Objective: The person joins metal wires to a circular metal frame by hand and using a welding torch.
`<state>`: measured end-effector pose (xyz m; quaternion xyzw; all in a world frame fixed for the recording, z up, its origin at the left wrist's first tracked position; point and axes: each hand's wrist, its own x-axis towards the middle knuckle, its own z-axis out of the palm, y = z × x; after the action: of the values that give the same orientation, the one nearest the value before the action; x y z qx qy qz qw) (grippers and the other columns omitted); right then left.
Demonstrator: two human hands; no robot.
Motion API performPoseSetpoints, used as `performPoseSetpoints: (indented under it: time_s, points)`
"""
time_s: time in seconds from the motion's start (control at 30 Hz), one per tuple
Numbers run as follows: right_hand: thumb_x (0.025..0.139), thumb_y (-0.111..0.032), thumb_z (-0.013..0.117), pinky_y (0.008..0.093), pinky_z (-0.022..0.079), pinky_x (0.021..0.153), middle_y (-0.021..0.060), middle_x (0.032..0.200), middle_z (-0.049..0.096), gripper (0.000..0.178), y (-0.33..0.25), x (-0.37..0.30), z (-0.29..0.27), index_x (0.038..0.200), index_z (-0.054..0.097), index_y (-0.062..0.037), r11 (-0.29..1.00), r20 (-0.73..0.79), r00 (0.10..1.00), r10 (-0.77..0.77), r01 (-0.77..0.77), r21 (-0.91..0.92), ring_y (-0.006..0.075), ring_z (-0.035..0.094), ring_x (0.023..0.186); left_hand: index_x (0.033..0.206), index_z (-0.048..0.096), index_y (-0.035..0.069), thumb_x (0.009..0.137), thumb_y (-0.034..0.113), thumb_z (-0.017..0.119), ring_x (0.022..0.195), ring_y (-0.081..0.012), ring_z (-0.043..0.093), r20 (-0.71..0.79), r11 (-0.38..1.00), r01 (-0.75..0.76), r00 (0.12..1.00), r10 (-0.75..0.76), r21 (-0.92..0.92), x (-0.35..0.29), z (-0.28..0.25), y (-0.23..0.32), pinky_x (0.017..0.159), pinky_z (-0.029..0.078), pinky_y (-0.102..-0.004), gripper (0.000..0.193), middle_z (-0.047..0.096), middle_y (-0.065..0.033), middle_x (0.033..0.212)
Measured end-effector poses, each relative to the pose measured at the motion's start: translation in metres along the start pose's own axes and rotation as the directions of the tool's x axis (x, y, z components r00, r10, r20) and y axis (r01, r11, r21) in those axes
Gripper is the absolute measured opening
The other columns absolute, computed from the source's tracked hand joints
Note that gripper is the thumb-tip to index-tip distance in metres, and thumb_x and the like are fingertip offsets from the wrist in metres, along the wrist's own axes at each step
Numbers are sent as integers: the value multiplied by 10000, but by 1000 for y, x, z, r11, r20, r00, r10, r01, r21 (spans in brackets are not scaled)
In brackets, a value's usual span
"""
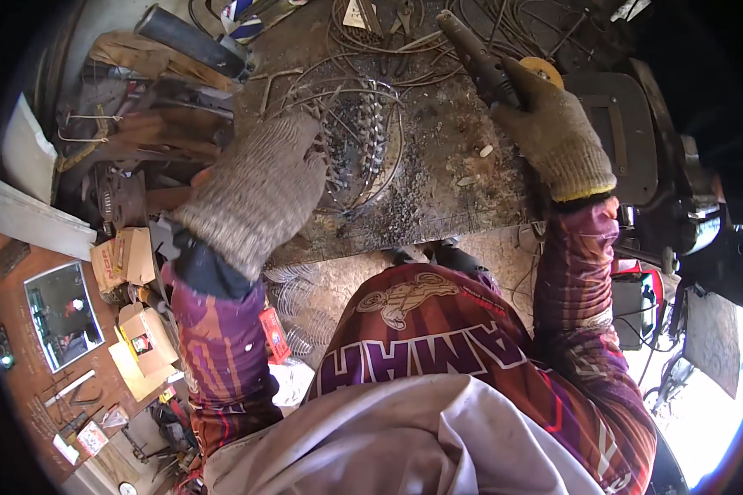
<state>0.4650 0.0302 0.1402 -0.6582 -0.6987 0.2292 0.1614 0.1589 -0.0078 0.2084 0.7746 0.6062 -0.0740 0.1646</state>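
Observation:
On the worktable lies a toothed metal piece [372, 125], like a chain, inside a loop of thin rod or wire [401, 140]. My left hand [260, 183], in a knitted work glove, is closed at the loop's left side. Its fingertips press on a similar dark toothed strip [332, 169], mostly hidden under the glove. My right hand [551, 124], in a like glove, grips a long dark tool [480, 59] that points away to the far left. The tool's exact kind does not show. Beside that hand appears an orange round thing [543, 71].
Grit and dark crumbs cover the worktable [458, 186]. Cables [425, 70] tangle along its far side, near pliers [403, 21]. A dark cylinder [188, 41] lies far left above stacked scrap metal. Open cardboard boxes [147, 334] stand lower left. Dark machinery [623, 136] borders the right.

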Motion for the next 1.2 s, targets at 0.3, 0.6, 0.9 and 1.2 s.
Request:
performPoseSetpoints:
  time_s: [0.3, 0.6, 0.9, 1.2]
  points:
    - [886, -244, 684, 450, 556, 958, 237, 1193, 726, 649, 9, 18, 3, 1502, 538, -99, 996, 147, 985, -87, 80, 49, 377, 702, 1153, 1334, 654, 48, 954, 83, 606, 1065, -402, 703, -8, 992, 112, 994, -112, 64, -2, -1, 16, 947, 547, -464, 385, 708, -249, 1164]
    - [903, -225, 702, 453, 551, 955, 235, 1189, 725, 627, 10, 25, 14, 1495, 540, -91, 991, 144, 981, -130, 125, 38, 376, 708, 1139, 1353, 656, 72, 943, 75, 637, 1099, -403, 687, -38, 993, 119, 992, -118, 16, -5, 0, 14, 955, 545, -470, 410, 698, -247, 1175]
    - [908, -231, 704, 423, 565, 902, 231, 1125, 735, 638, 6, 25, 17, 1507, 531, -92, 996, 191, 978, -88, 82, 43, 347, 737, 1044, 1363, 642, 59, 939, 59, 607, 1099, -398, 685, -15, 991, 133, 991, -133, -8, -4, -2, 17, 972, 540, -446, 425, 692, -235, 1199]
    - [921, -242, 688, 422, 564, 900, 219, 1140, 737, 629, 6, 25, 17, 1509, 527, -88, 996, 171, 982, -84, 83, 13, 334, 738, 1060, 1243, 644, 45, 946, 128, 634, 815, -425, 722, -106, 999, 32, 994, -36, -43, -5, 3, 10, 731, 584, -518, 309, 699, -250, 872]
